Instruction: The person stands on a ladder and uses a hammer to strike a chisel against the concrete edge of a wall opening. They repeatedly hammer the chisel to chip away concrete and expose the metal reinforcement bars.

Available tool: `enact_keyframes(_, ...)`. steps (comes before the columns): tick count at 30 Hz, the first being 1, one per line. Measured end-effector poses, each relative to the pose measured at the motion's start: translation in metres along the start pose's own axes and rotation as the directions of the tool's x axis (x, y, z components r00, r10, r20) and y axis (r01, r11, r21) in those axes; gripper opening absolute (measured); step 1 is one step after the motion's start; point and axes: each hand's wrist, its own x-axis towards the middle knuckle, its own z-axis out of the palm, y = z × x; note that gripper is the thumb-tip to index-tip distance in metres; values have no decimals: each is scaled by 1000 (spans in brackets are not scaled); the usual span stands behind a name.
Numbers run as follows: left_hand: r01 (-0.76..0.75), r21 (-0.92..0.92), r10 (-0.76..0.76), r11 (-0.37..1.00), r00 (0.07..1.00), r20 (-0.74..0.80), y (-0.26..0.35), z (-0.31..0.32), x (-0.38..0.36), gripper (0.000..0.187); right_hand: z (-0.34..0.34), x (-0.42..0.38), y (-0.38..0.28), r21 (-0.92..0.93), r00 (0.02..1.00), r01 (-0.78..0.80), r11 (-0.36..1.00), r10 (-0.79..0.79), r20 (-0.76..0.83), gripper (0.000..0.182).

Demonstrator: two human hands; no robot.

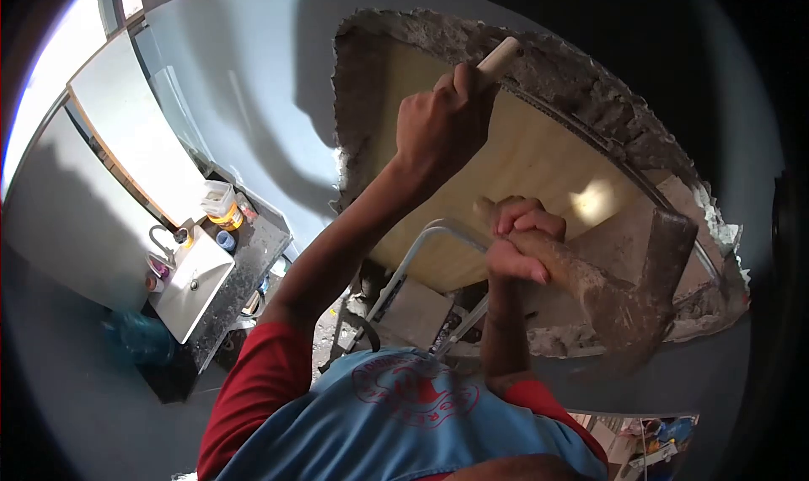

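- The hammer is at about 3 to 4 o'clock, its thick handle running from the right hand down toward its bulky, partly blurred head.
- The right hand is closed around the hammer's handle, fingers curled over it and thumb along the near side; a short end of handle pokes out toward 10 o'clock.
- The left hand, up near 12 o'clock, is shut in a fist around a pale rod, whose end sticks out toward 1 o'clock, by the opening's rough upper edge.
- Both hands are in front of a large opening with a broken, crumbly edge, spanning roughly 11 to 4 o'clock; a tan board shows inside, with a bright patch of light toward 3 o'clock.
- A bent light metal tube stands just below centre, beside the board.
- Toward 6 o'clock is the person's blue shirt with red sleeves and a red print.
- At 8 to 9 o'clock, a dark counter carries a white sink, a tap, a clear tub, an orange container and a small blue cup.
- A bluish see-through jug is near the sink, around 8 o'clock.
- Mixed items show at 4 to 5 o'clock, too small to tell apart.
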Motion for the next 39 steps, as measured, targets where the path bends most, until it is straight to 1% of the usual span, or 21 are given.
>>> enact_keyframes(2, -36, 6, 36, 999, 999, -7, -5, 3, 0, 27, 9, 1, 15, -1, 986, -98, 995, 97, -133, 70)
enact_keyframes(3, -72, 15, 73, 997, 997, -17, -7, 5, 0, 28, 8, 12, 14, -285, 958, -285, 915, 282, -50, 66)
enact_keyframes(4, -71, 13, 71, 997, 997, -18, -9, 6, -1, 28, 12, 25, 7, -552, 882, -404, 729, 470, -25, 63)
enact_keyframes(6, -41, 28, 41, 999, 999, 4, -12, 8, -5, 30, 8, 21, -2, -348, 774, -619, 704, 622, -118, 67)
enact_keyframes(10, -14, 37, 13, 999, 999, 37, 4, 0, -19, 26, -9, 6, -21, -159, 863, -504, 849, 492, -111, 73)
enact_keyframes(12, -112, -10, 113, 994, 992, 65, 21, -3, -28, 25, -10, 0, -25, 20, 909, -370, 929, 366, -199, 77)
enact_keyframes(16, -115, 105, 115, 988, 993, 5, 14, 8, -8, 28, -14, 3, -41, -43, 872, -462, 886, 445, -202, 81)
enact_keyframes(21, -102, 75, 102, 992, 995, 6, 13, 10, -3, 25, -6, 7, -42, -22, 906, -397, 918, 388, -167, 78)
enact_keyframes(23, -82, 58, 82, 995, 997, 13, 15, 6, 0, 24, -12, -5, -7, 10, 922, -365, 931, 363, -135, 77)
enact_keyframes(25, -82, 61, 82, 995, 997, 8, 15, 7, 0, 24, -32, -40, 71, -502, 970, -226, 835, 146, -193, 43)
enact_keyframes(26, -84, 61, 83, 995, 996, 6, 16, 8, -1, 25, -22, -6, 53, -767, 998, 40, 640, 7, 58, 32)
enact_keyframes(28, -66, 53, 66, 996, 998, 9, 17, 9, -1, 24, -5, 26, 20, -577, 930, -323, 750, 364, -47, 56)
enact_keyframes(29, -52, 49, 52, 997, 999, 6, 16, 9, 0, 24, -8, 22, 14, -577, 930, -322, 751, 364, -46, 56)
enact_keyframes(30, -53, 51, 53, 997, 999, -1, 15, 9, 1, 24, -14, 16, 4, -291, 897, -437, 851, 437, -68, 51)
enact_keyframes(31, -58, 52, 58, 997, 998, 9, 13, 9, 1, 24, -15, 15, -2, 25, 857, -510, 860, 511, -61, 46)
enact_keyframes(32, -62, 52, 60, 997, 998, 23, 11, 8, 0, 24, -2, 15, -4, 186, 888, -380, 906, 413, -203, 58)
enact_keyframes(34, -78, 59, 77, 995, 997, 11, 9, 11, 1, 26, 9, 12, 5, 247, 939, -195, 949, 254, -232, 58)
enact_keyframes(35, -93, 63, 92, 994, 996, 15, 9, 11, 0, 28, 10, 15, 10, 247, 940, -194, 949, 252, -231, 58)
enact_keyframes(36, -90, 62, 89, 994, 996, 15, 10, 10, 0, 28, 10, 20, 16, -48, 906, -405, 913, 394, -154, 59)
enact_keyframes(37, -68, 78, 66, 995, 998, 25, 11, 10, 3, 28, 9, 23, 19, -350, 835, -542, 764, 536, -122, 60)
enact_keyframes(39, -52, 94, 46, 994, 997, 58, 12, 5, -4, 28, -10, 16, 10, -399, 828, -536, 744, 555, -78, 60)
